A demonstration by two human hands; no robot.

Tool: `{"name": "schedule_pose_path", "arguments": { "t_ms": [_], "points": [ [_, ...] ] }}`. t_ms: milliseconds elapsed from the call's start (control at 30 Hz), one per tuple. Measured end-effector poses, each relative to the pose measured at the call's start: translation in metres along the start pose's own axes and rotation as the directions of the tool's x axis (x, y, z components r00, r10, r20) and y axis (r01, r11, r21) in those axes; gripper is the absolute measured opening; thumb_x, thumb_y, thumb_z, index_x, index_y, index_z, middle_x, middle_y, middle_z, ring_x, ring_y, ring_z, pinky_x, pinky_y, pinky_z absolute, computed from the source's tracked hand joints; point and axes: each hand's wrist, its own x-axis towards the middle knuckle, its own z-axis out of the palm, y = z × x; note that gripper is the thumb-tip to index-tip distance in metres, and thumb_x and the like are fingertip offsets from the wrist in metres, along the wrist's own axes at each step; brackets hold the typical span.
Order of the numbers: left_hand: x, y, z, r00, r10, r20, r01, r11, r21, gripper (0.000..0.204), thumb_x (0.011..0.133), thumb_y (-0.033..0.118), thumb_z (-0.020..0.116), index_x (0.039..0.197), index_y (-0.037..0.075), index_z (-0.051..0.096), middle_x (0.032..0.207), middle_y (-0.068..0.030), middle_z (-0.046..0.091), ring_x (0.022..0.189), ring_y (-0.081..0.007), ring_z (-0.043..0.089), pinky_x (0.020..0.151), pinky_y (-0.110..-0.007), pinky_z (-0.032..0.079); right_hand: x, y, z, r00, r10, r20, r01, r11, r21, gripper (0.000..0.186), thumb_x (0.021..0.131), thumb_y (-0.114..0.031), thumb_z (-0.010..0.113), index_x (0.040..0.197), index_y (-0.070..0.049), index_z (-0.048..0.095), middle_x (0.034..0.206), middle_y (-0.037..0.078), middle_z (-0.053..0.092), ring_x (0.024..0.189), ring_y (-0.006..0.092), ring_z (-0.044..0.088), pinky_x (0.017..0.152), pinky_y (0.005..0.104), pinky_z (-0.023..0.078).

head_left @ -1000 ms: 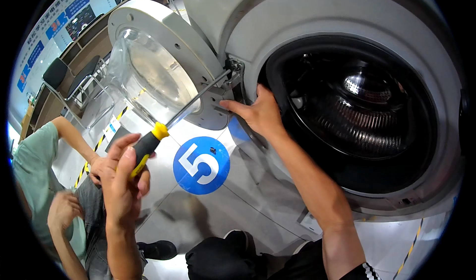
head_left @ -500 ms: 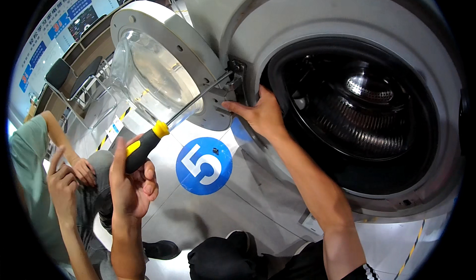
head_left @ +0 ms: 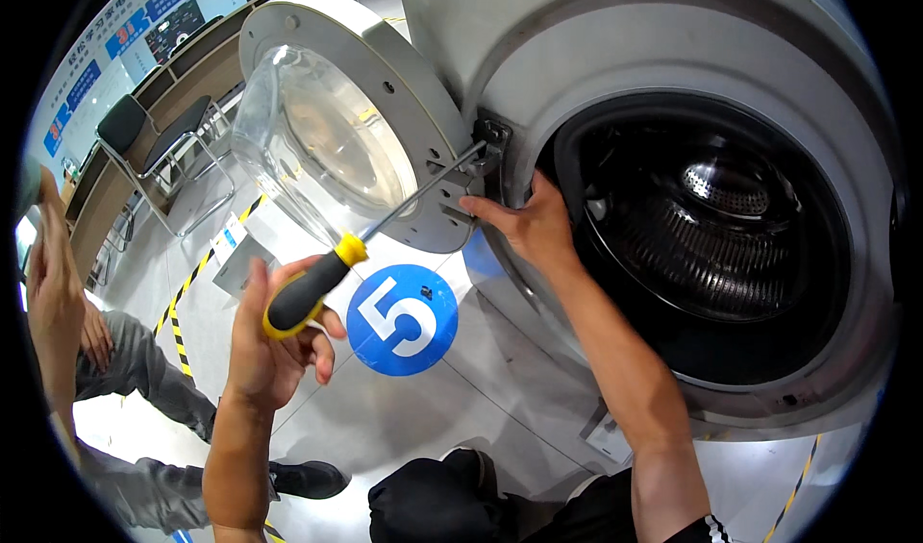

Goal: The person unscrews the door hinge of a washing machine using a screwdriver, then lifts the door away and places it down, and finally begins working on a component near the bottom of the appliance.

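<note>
My left hand (head_left: 274,351) loosely holds a screwdriver by its black-and-yellow handle (head_left: 312,291), thumb on one side and fingers partly uncurled on the other. The long metal shaft runs up to the right, its tip at the dark metal hinge (head_left: 493,144) between a washing machine door and the machine's front. The round door (head_left: 409,91), with its clear glass bowl (head_left: 293,139), stands swung out to the left. Just below the hinge is my right hand (head_left: 538,226), thumb stretched out against the door's edge and forefinger raised beside the drum opening. Its other fingers are mostly hidden.
The washing machine's front (head_left: 615,53) and dark drum opening (head_left: 711,245) fill the right side. A blue round floor sticker (head_left: 402,336) lies below the door. Another person's hand (head_left: 53,293) and grey-trousered leg (head_left: 154,375) are at left, before a black chair (head_left: 159,139).
The door, machine and screwdriver have shifted right in view. My left hand's fingers have loosened and the handle has turned in it. The person at left has moved further toward the edge.
</note>
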Motion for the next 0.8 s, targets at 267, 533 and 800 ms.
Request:
{"name": "schedule_pose_path", "arguments": {
  "t_ms": [267,533,800],
  "points": [
    [0.008,0.015,0.003,0.839,0.504,0.206,-0.476,0.494,0.728,0.032,0.081,0.009,0.061,0.110,-0.002,0.058,0.063,-0.0086,0.052,0.045,-0.0120,0.044,0.043,-0.024,0.036,-0.003,-0.006,-0.001,1.000,0.008,0.004,-0.008,0.999,-0.033,0.048,0.066,-0.024,0.078,0.104,-0.001,0.060,0.096,0.011,0.066,0.091,0.0215,0.062,0.082,0.0288,0.044],
    [-0.001,0.017,0.002,0.965,0.262,-0.008,-0.228,0.856,0.464,0.050,0.073,0.015,0.066,0.115,-0.006,0.050,0.075,-0.0079,0.054,0.058,-0.0103,0.050,0.052,-0.021,0.039,0.000,0.005,-0.003,1.000,0.002,0.003,-0.001,0.999,-0.044,0.051,0.065,-0.028,0.079,0.104,-0.001,0.060,0.097,0.012,0.066,0.092,0.0227,0.062,0.082,0.0291,0.044],
    [0.000,0.008,-0.016,0.974,-0.191,0.124,0.216,0.947,-0.237,0.049,0.091,0.036,0.047,0.120,-0.002,0.039,0.069,-0.0110,0.055,0.042,-0.0074,0.048,0.036,-0.017,0.041,0.002,-0.004,-0.004,0.999,0.031,0.044,-0.028,0.998,-0.051,0.053,0.067,-0.023,0.079,0.105,0.004,0.056,0.100,0.012,0.064,0.093,0.0177,0.059,0.084,0.0282,0.044]
  ]
}}
